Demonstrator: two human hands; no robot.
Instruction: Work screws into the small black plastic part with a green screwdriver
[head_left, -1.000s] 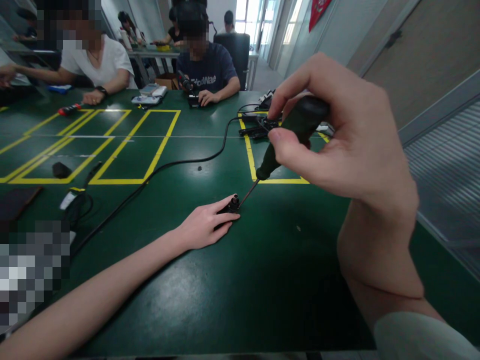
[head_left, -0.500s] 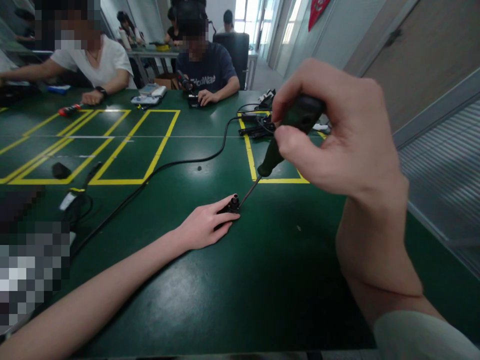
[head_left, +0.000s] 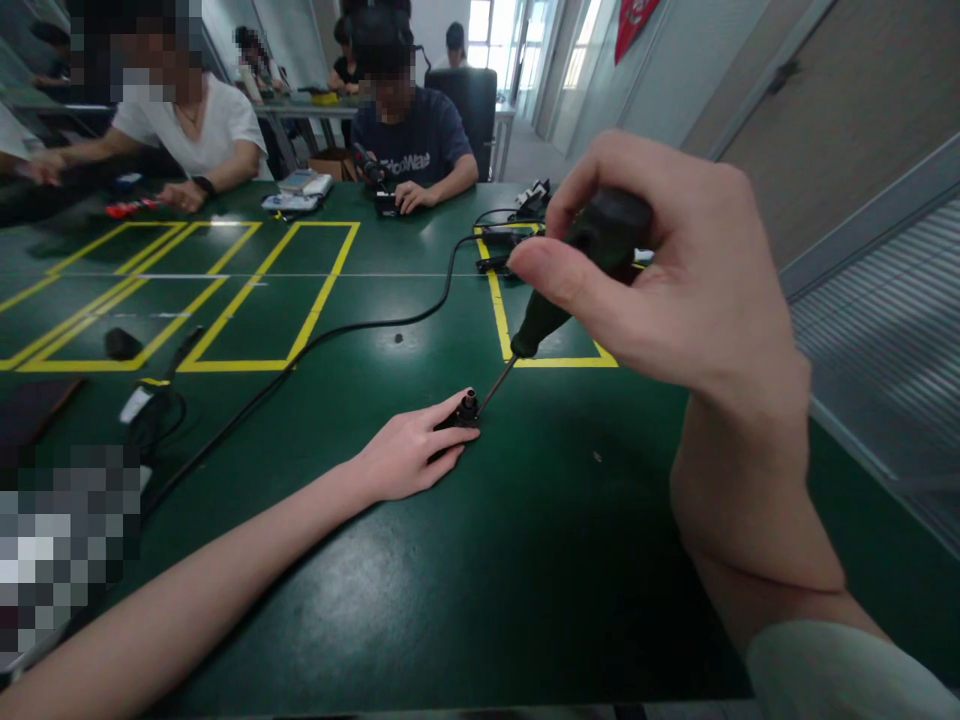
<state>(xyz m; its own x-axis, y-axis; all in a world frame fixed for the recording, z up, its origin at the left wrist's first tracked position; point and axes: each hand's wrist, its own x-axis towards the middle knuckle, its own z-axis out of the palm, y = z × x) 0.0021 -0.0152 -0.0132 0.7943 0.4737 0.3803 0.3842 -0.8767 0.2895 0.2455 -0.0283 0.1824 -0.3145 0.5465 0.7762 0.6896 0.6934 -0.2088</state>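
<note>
A small black part [head_left: 468, 407] with a round upright post rests on the green table [head_left: 420, 610]. Thumb and fingers of my left hand [head_left: 412, 450] lie around it and pin it from the left. My right hand [head_left: 675, 270] is wrapped round the thick dark handle of a screwdriver [head_left: 538, 322], its thumb stretched along the side. The screwdriver slants down to the left, and its thin metal shaft ends at the right side of the black part. The exact contact of the tip is too small to make out.
A black cable [head_left: 360, 325] curves across the table. Black devices [head_left: 499, 238] lie near yellow tape at the back, a black block [head_left: 121, 343] and a tagged cable [head_left: 146, 400] at left. Two people [head_left: 412, 130] sit across the table.
My right thumb has shifted left and straightened away from the handle, and the handle has turned a little. My left hand and the black part stay in place.
</note>
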